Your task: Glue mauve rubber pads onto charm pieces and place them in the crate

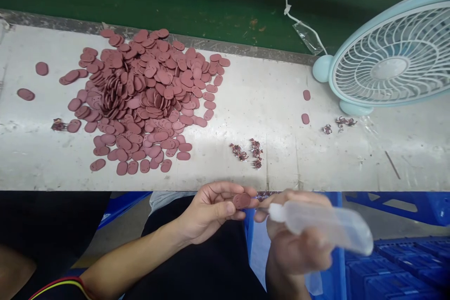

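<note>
1. Left hand: grip pinched on one reddish-brown oval piece, thumb at its near side, fingers behind; likely held by the rim to leave the face free
2. Right hand: grip wrapped round a translucent squeeze bottle; blurred, so can't tell whether it's squeezing
3. Bottle is tipped nearly level, nozzle pointing left at the held piece, presumably so the tip can reach it; tip is just beside the left fingertips, contact with the piece unclear
4. Both hands sit at the near edge of the worktop, close to the body, probably for a steady close view
5. Heap of oval pieces left of centre, loose and overlapping, seemingly tipped out for easy picking
6. Small brown clusters just beyond the hands, looks like handy reach
7. Pale blue fan at far right, apparently clear of the hands
</note>
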Demonstrator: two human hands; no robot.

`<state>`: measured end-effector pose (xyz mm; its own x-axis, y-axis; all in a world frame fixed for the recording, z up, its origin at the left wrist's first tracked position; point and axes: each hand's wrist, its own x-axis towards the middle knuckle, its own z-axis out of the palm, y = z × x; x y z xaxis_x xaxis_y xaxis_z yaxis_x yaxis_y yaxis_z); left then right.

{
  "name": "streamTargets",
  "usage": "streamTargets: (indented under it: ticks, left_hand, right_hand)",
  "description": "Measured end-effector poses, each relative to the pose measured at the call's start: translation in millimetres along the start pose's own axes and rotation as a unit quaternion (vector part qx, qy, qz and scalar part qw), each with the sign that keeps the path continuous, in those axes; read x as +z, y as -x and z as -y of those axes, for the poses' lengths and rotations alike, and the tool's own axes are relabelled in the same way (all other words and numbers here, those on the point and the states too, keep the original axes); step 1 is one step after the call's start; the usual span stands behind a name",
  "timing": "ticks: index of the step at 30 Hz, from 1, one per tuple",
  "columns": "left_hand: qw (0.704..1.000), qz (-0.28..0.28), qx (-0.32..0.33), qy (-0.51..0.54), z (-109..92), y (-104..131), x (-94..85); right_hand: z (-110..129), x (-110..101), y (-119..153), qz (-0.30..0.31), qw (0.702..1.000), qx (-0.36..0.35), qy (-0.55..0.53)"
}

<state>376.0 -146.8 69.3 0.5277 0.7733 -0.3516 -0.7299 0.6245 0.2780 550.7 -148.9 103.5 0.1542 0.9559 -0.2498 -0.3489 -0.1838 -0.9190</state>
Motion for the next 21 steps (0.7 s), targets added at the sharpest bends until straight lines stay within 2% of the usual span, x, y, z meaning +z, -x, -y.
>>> streamTargets:
  ticks: [1,2,3,4,6,8,9,10,11,13,14,15,16,17,18,21]
  left_hand:
    - [1.0,0.002,0.0,-0.001,-0.3,0.2,-0.5]
    - [1.0,0.004,0.0,-0.001,-0.6,0.3,-0.9]
    - [1.0,0.005,0.0,-0.001,-0.7,0.3,-1.4]
    - [1.0,0.005,0.001,-0.001,-0.7,0.3,-1.8]
    - [1.0,0.003,0.003,-0.002,-0.6,0.2,-2.5]
    - [1.0,0.0,0.005,-0.004,-0.8,0.2,-3.4]
    - [1.0,-0.003,0.006,-0.005,-1.4,0.4,-4.1]
    - [1.0,-0.008,0.007,-0.006,-2.4,0.8,-5.0]
    - [1.0,-0.014,0.01,-0.009,-3.6,1.4,-6.0]
    - [0.999,-0.029,0.016,-0.014,-6.9,2.9,-8.8]
    - [0.999,-0.035,0.018,-0.017,-8.7,3.6,-10.3]
    - [0.999,-0.041,0.02,-0.018,-10.3,4.2,-11.9]
    - [0.999,-0.046,0.022,-0.02,-11.7,4.5,-13.3]
    - [0.998,-0.049,0.022,-0.02,-12.8,4.5,-14.6]
    - [0.998,-0.051,0.023,-0.021,-13.4,4.1,-15.6]
    - [0.998,-0.056,0.024,-0.023,-13.4,1.6,-16.8]
  right_hand:
    - [2.9,-3.6,-14.4,-0.026,0.998,-0.023,-0.055]
    - [3.9,-11.0,-30.8,-0.032,0.991,-0.009,-0.128]
    - [2.7,-22.0,-48.3,-0.025,0.976,0.052,-0.21]
    - [-0.7,-35.5,-66.0,-0.012,0.944,0.115,-0.308]
    - [-11.8,-64.3,-97.1,0.001,0.838,0.215,-0.502]
    - [-23.0,-85.7,-115.5,0.027,0.751,0.268,-0.603]
    - [-26.6,-91.0,-118.3,0.041,0.734,0.269,-0.622]
    - [-28.4,-92.4,-116.7,0.051,0.745,0.25,-0.617]
    - [-28.5,-90.1,-111.4,0.053,0.784,0.217,-0.579]
    - [-24.9,-77.6,-93.3,0.025,0.919,0.129,-0.372]
    - [-22.6,-69.2,-83.1,0.0,0.967,0.088,-0.237]
    - [-20.7,-60.6,-73.7,-0.027,0.993,0.055,-0.1]
    - [-19.7,-52.4,-66.1,-0.048,0.998,0.034,0.033]
    - [-19.6,-45.1,-61.0,-0.059,0.986,0.022,0.157]
    - [-20.5,-39.1,-58.5,-0.061,0.961,0.014,0.27]
    - [-26.4,-28.8,-62.5,-0.038,0.84,-0.001,0.541]
